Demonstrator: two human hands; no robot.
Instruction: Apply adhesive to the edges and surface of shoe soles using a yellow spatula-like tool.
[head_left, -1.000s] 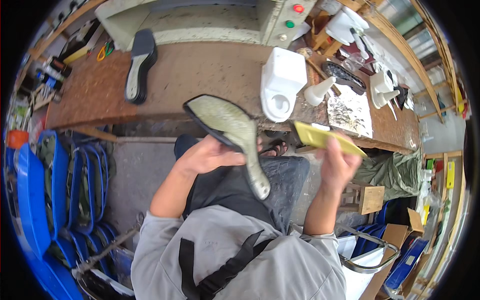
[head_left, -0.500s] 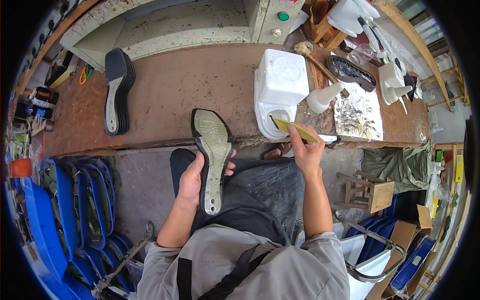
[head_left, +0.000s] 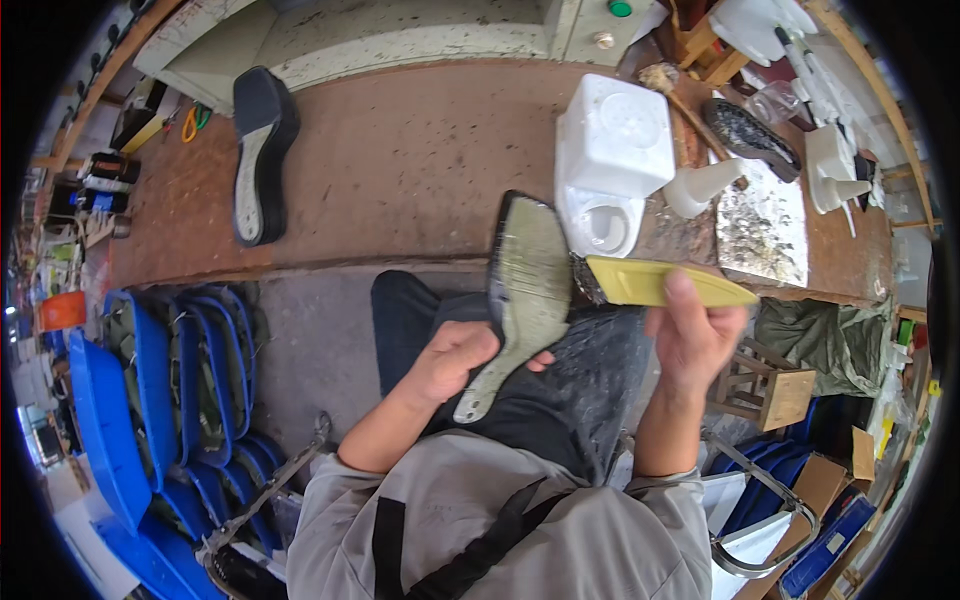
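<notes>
My left hand grips a shoe sole by its narrow middle, above my lap. The sole has a pale greenish upper surface and a black edge, with its wide end pointing away from me. In my right hand is a brush with a flat yellow handle, thumb lying along it. Its dark bristles are at the sole's right edge; whether they touch is unclear. Just beyond the brush stands a white plastic dispenser with a round well at its foot.
Stacked soles lie on the brown workbench at left. White nozzle bottles, a dark sole and a stained sheet crowd the right. Blue bins stand left; a wooden stool stands right.
The brush has left the dispenser's well and come down beside the sole, its handle now lying sideways. My left hand has moved the sole right and tilted it. The view has shifted.
</notes>
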